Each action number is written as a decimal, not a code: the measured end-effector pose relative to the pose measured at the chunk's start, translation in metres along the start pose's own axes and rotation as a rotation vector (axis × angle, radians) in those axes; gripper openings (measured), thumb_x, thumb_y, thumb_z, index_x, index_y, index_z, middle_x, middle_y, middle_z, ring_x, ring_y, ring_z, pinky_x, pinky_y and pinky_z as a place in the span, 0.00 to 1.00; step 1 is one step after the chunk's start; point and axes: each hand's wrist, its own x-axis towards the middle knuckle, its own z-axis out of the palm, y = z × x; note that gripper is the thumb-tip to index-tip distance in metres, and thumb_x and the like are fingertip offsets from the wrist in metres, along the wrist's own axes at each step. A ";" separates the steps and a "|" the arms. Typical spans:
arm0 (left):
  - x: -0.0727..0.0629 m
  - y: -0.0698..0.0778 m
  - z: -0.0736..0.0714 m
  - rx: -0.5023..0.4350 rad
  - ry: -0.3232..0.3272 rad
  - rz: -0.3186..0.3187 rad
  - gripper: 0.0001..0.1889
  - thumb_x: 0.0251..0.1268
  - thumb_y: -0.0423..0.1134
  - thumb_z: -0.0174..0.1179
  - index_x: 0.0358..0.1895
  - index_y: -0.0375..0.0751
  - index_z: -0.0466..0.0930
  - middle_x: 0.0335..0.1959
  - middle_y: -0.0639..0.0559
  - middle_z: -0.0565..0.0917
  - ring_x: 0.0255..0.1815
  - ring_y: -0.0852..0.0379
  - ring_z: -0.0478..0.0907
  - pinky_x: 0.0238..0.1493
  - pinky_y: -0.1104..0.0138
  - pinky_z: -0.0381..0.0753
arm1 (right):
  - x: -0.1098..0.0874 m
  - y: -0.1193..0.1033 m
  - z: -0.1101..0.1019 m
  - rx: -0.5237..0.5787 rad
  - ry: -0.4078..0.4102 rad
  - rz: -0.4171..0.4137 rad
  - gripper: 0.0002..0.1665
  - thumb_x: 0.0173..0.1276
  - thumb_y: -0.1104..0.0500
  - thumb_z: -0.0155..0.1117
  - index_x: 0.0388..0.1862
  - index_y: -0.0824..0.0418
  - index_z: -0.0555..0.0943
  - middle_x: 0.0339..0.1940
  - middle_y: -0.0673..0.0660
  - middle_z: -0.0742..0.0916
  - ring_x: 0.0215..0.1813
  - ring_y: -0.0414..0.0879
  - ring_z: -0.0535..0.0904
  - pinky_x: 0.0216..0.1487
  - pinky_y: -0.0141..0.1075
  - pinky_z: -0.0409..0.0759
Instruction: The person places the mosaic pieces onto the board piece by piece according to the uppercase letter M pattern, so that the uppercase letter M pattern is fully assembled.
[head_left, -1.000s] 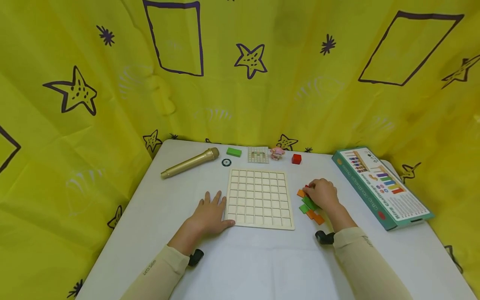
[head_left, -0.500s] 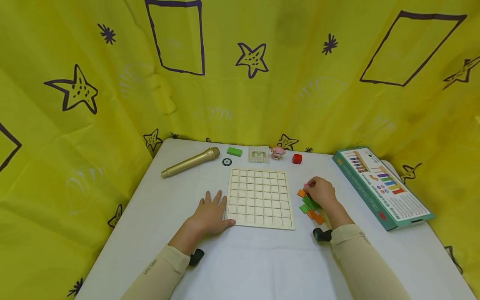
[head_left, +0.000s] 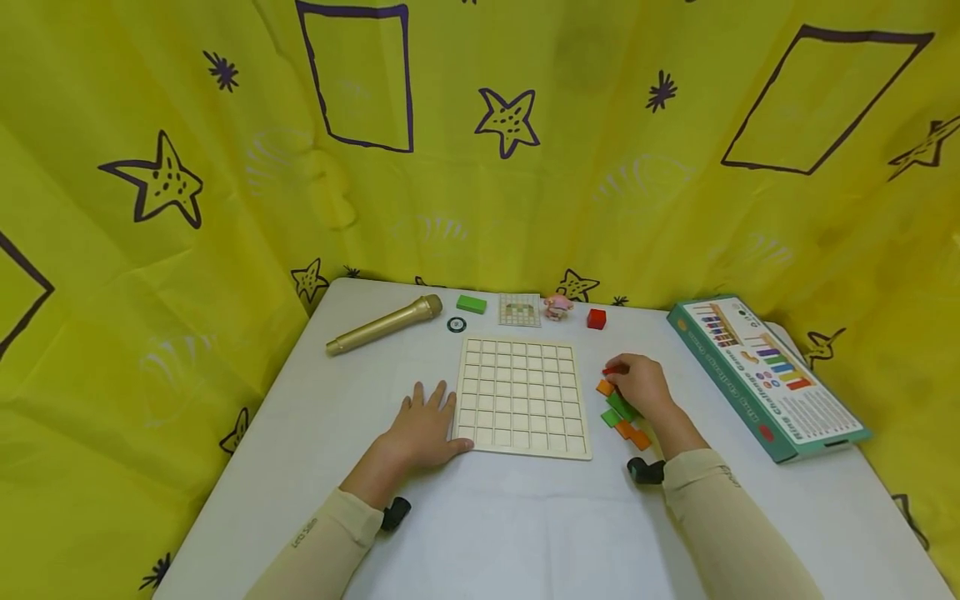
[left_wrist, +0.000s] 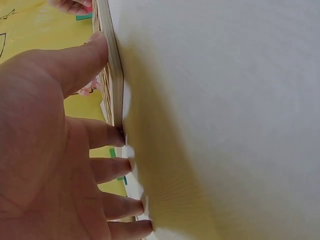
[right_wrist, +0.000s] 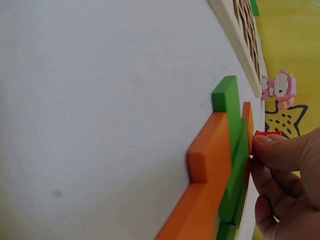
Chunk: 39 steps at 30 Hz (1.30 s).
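Note:
My right hand (head_left: pixel 640 384) pinches a small red block (right_wrist: pixel 267 133) between thumb and fingers, just beyond a cluster of flat tiles. That cluster holds orange tiles (right_wrist: pixel 209 150) and green tiles (right_wrist: pixel 235 170), lying close against one another on the table right of the board. Part of the red block is hidden by the fingertips. My left hand (head_left: pixel 424 429) rests with spread, straight fingers at the left edge of the pale wooden grid board (head_left: pixel 522 398). Its thumb touches the board's near left corner, as the left wrist view shows, and the other fingertips meet the white table.
Along the back stand a gold microphone (head_left: pixel 384 325), a green block (head_left: pixel 472 304), a round chip (head_left: pixel 457 324), a pattern card (head_left: pixel 519 310), a pink figurine (head_left: pixel 557 306) and a red cube (head_left: pixel 596 318). A game box (head_left: pixel 767 375) lies at right. Yellow curtain (head_left: pixel 450 192) surrounds the table.
My right hand has shifted slightly forward and left, away from the tile cluster, with the red block turning in its fingertips. The left hand stays at the board's edge.

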 end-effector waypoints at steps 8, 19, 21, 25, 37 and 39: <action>0.000 0.000 0.001 -0.007 -0.001 -0.004 0.47 0.67 0.67 0.57 0.77 0.34 0.60 0.79 0.36 0.54 0.77 0.25 0.46 0.73 0.39 0.55 | 0.003 -0.011 -0.005 0.047 -0.054 -0.029 0.15 0.74 0.62 0.63 0.56 0.65 0.83 0.53 0.66 0.84 0.49 0.58 0.75 0.51 0.45 0.81; -0.001 0.001 0.003 -0.019 -0.006 -0.002 0.48 0.67 0.67 0.57 0.77 0.33 0.60 0.79 0.35 0.55 0.77 0.24 0.46 0.73 0.38 0.55 | 0.011 -0.049 -0.008 0.020 -0.108 -0.122 0.12 0.71 0.62 0.67 0.52 0.64 0.86 0.48 0.62 0.86 0.47 0.56 0.78 0.51 0.44 0.82; 0.000 0.001 0.003 -0.020 -0.008 -0.004 0.47 0.66 0.67 0.57 0.77 0.33 0.60 0.79 0.35 0.55 0.77 0.25 0.46 0.73 0.38 0.55 | 0.012 -0.057 -0.007 0.030 -0.111 -0.145 0.12 0.71 0.62 0.68 0.50 0.64 0.86 0.46 0.61 0.87 0.47 0.56 0.79 0.50 0.44 0.82; 0.001 0.000 0.003 -0.017 -0.013 -0.012 0.48 0.66 0.67 0.57 0.77 0.34 0.60 0.80 0.36 0.54 0.77 0.25 0.46 0.73 0.39 0.54 | 0.014 -0.071 -0.004 0.061 -0.123 -0.185 0.11 0.70 0.62 0.69 0.48 0.65 0.87 0.44 0.60 0.88 0.45 0.54 0.82 0.49 0.44 0.82; 0.000 0.003 0.000 -0.043 0.008 -0.006 0.47 0.66 0.65 0.60 0.76 0.32 0.61 0.79 0.34 0.55 0.78 0.26 0.46 0.74 0.41 0.55 | 0.019 -0.103 0.014 0.079 -0.151 -0.249 0.09 0.68 0.61 0.71 0.45 0.63 0.88 0.40 0.57 0.89 0.42 0.51 0.83 0.42 0.40 0.83; -0.001 0.003 -0.001 -0.052 0.008 -0.001 0.47 0.66 0.65 0.60 0.76 0.31 0.61 0.79 0.34 0.55 0.78 0.27 0.46 0.74 0.41 0.55 | 0.020 -0.107 0.017 0.081 -0.167 -0.258 0.08 0.68 0.62 0.71 0.44 0.63 0.88 0.40 0.56 0.89 0.41 0.50 0.83 0.42 0.39 0.83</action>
